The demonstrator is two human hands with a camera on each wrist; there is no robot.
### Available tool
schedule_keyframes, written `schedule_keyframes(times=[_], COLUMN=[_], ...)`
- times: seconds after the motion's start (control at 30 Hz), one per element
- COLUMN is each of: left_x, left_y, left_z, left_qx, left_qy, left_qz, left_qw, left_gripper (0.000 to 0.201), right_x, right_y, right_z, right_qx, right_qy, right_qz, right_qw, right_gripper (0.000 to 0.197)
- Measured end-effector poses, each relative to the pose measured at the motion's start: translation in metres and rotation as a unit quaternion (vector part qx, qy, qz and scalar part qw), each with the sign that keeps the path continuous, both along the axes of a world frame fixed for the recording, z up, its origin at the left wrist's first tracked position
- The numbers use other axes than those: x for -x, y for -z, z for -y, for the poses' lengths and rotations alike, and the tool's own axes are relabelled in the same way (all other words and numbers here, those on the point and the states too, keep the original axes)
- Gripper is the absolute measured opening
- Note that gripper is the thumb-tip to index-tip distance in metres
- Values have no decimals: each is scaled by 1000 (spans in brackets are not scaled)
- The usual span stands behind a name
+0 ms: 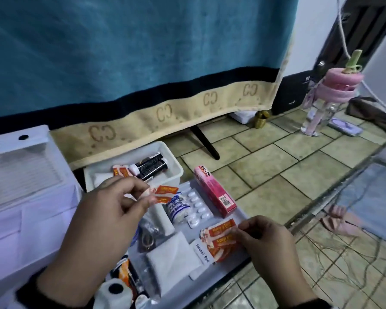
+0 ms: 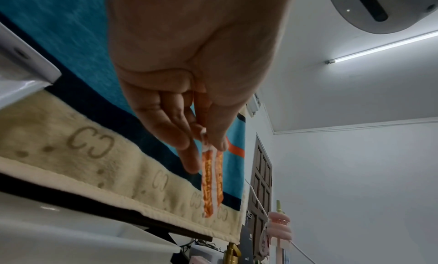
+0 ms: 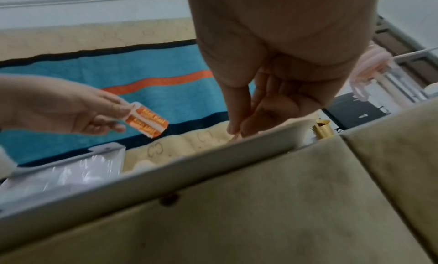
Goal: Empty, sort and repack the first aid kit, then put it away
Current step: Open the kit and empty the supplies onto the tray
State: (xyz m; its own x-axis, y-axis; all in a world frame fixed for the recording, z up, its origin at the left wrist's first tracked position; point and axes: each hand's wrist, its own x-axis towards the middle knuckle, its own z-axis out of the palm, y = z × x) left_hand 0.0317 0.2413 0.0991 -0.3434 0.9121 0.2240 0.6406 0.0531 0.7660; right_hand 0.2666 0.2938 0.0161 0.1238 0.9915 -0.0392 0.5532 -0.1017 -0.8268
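Note:
My left hand [image 1: 148, 194] pinches two orange plaster strips [image 1: 165, 192] between thumb and fingers, above the flat white tray [image 1: 218, 219]. They hang from the hand [image 2: 206, 146] in the left wrist view as plaster strips [image 2: 212, 180]. My right hand [image 1: 241, 230] pinches the edge of a strip on the pile of orange plasters [image 1: 221, 238] at the tray's right side; the fingertips [image 3: 233, 129] meet just behind the tray rim. On the tray lie a bandage roll [image 1: 178, 206], a tablet blister [image 1: 198, 206], a pink Bacidin box [image 1: 214, 192], gauze [image 1: 172, 253] and an alcohol pad [image 1: 202, 253].
A white bin [image 1: 165, 157] behind the tray holds black tubes and one more plaster. A white kit box [image 1: 20, 175] stands at the left. A blue towel [image 1: 143, 52] hangs behind. A pink-lidded bottle [image 1: 330, 97] and a phone [image 1: 346, 127] are at the far right.

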Motion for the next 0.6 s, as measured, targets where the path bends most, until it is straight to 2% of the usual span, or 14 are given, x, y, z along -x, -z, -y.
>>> schedule_keyframes(times=[0.13,0.2,0.23,0.27,0.33,0.37,0.4,0.43,0.53,0.6], left_x=[-16,-26,-32,-38,-51,-57,-61,-64,-67,-62], left_y=[0,2,3,5,9,11,13,14,16,16], left_z=[-2,-3,-4,-4,-5,-6,-7,-8,-11,-12], left_qx=[32,52,67,86,116,121,121,123,123,121], left_qy=[12,18,22,31,60,74,83,87,83,70], left_qz=[15,48,71,84,65,49,35,19,-21,-18], left_qw=[999,997,995,992,989,989,989,988,989,990], left_gripper=[14,18,20,20,20,20,21,21,21,21], right_x=[3,0,-2,-2,-2,0,1,2,-4,-6], right_y=[3,0,-2,-8,-17,-22,-27,-31,-20,-15], right_z=[-1,-2,-3,-4,-1,1,3,4,-2,-6], right_qx=[-45,-90,-91,-63,14,39,48,50,1,-6], right_qy=[-49,-52,-56,-77,-152,-178,-194,-198,-134,-108], right_qz=[138,120,51,-54,-255,-308,-316,-296,-140,-31], right_qw=[988,987,993,994,955,934,927,933,981,994], right_gripper=[25,22,19,20,36,33,19,7,17,18])
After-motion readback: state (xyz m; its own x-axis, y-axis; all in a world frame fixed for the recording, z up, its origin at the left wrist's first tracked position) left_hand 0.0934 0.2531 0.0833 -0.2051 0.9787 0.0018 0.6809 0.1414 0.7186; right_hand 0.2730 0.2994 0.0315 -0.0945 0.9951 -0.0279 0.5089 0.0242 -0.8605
